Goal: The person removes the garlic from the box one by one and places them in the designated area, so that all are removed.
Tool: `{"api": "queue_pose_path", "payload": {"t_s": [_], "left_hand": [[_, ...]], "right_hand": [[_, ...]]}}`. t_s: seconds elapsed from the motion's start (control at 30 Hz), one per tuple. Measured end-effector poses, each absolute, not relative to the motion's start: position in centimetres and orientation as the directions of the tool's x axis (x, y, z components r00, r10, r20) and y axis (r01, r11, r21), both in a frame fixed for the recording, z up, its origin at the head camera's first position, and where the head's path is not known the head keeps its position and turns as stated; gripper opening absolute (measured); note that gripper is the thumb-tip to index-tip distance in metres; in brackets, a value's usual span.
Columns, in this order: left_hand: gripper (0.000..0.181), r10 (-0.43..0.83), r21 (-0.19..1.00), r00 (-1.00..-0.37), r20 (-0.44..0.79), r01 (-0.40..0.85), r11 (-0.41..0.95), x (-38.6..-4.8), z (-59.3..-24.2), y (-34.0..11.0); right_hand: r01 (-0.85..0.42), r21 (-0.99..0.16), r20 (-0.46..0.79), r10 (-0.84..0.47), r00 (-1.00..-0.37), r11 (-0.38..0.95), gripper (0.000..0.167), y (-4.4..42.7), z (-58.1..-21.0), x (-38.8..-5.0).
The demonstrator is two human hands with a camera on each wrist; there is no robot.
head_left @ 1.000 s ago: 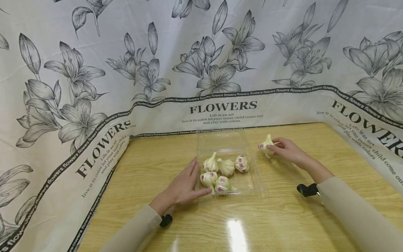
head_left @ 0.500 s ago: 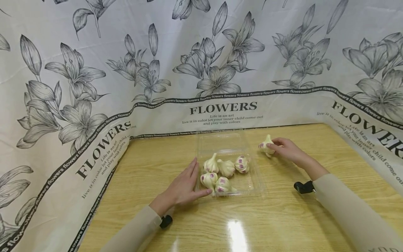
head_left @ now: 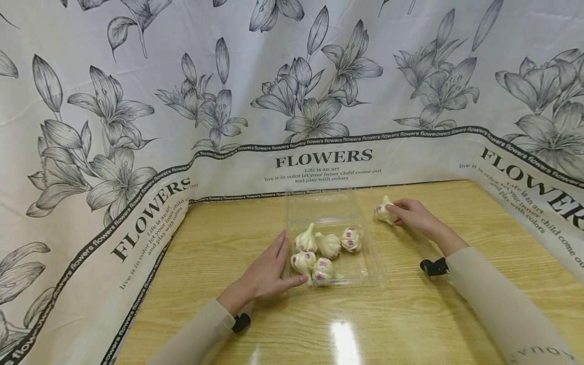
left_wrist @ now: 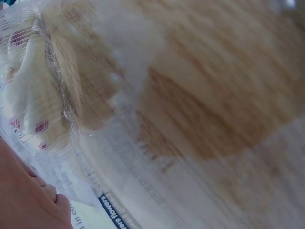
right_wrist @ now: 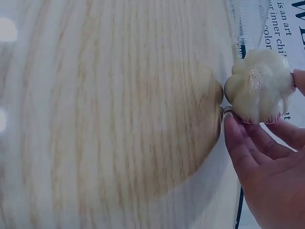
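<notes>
In the head view a clear plastic clamshell box lies with its lid folded back, and several garlic bulbs sit inside. My left hand rests against the box's left side, fingers straight, the thumb at its front edge. To the right of the box, my right hand pinches another garlic bulb between thumb and fingers. In the right wrist view the root end of that held garlic bulb shows, at or just above the table. The left wrist view shows bulbs through the plastic wall.
The wooden table is glossy, with a bright reflection near the front. A white curtain with flower prints and lettering surrounds the back and both sides. A black wrist camera sits below the right wrist.
The held garlic bulb has tilted slightly, its stem leaning left, and my right forearm has shifted a little leftward. My left hand and the box stay where they were.
</notes>
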State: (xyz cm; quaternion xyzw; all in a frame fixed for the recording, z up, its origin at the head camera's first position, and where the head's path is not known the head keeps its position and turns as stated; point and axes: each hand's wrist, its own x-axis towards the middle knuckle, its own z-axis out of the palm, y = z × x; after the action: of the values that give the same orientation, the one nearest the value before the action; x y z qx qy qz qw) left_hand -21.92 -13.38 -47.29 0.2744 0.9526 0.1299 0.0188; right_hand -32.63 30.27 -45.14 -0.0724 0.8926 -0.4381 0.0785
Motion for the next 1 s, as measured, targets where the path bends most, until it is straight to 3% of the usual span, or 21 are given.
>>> {"api": "queue_pose_path", "payload": {"t_s": [0.73,1.0], "left_hand": [[0.116,0.532,0.27,-0.846,0.039,0.521,0.809,-21.8,-47.0,-13.3],[0.118,0.529,0.256,-0.848,0.032,0.519,0.816,-21.9,-47.1,-13.3]], "right_hand": [[0.023,-0.834,-0.131,-0.157,-0.979,0.552,0.061,31.0,-45.5,-33.8],[0.023,-0.825,-0.135,-0.158,-0.978,0.565,0.072,31.1,-45.5,-33.5]]}}
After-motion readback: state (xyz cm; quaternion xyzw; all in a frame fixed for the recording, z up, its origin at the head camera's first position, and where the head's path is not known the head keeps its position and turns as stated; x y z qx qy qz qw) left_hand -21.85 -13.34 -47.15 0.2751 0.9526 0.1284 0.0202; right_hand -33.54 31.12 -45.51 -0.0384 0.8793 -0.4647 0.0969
